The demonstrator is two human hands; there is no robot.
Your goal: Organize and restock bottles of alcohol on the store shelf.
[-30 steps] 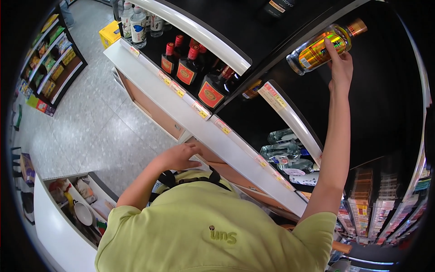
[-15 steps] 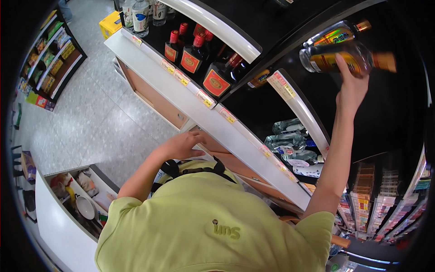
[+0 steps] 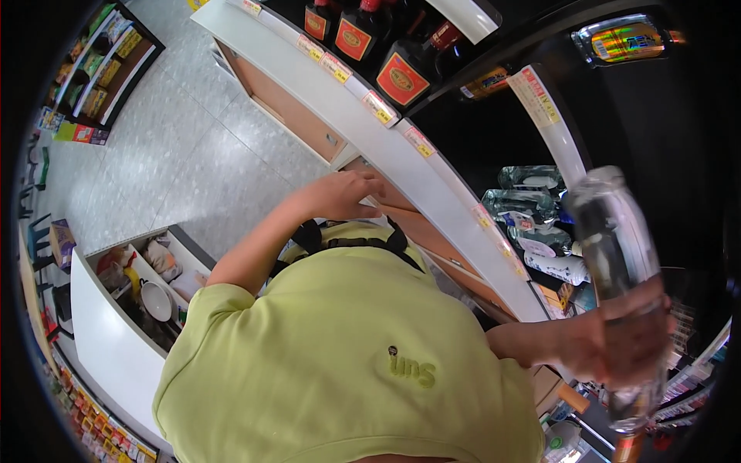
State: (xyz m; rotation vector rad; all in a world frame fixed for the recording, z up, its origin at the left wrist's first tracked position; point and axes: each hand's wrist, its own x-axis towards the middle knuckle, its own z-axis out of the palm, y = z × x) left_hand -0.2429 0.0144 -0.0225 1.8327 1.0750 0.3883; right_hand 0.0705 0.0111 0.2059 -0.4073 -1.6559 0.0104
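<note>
My right hand (image 3: 594, 347), smeared by motion, is wrapped round a clear glass bottle (image 3: 614, 231) near the right edge of the view. The bottle slants with its base up and its orange-gold cap at the lower end. In front of my waist hangs my left hand (image 3: 351, 193), empty, with its fingers loosely bent and apart, near the white shelf edge (image 3: 309, 77). A similar bottle with a shiny gold label (image 3: 621, 40) is on the upper dark shelf. Several clear bottles (image 3: 525, 208) stand on the shelf beside my right arm.
Dark bottles with red labels (image 3: 405, 75) stand along the shelf behind price tags. A curved white shelf strip (image 3: 552, 119) juts out above the clear bottles. At left is a white counter (image 3: 108, 309) with an open compartment holding a bowl (image 3: 157, 301). A snack rack (image 3: 96, 65) stands farther off.
My right hand has brought the bottle down from beside the upper shelf toward my right side and turned it cap downward. My left hand stays empty at my waist. The view has shifted.
</note>
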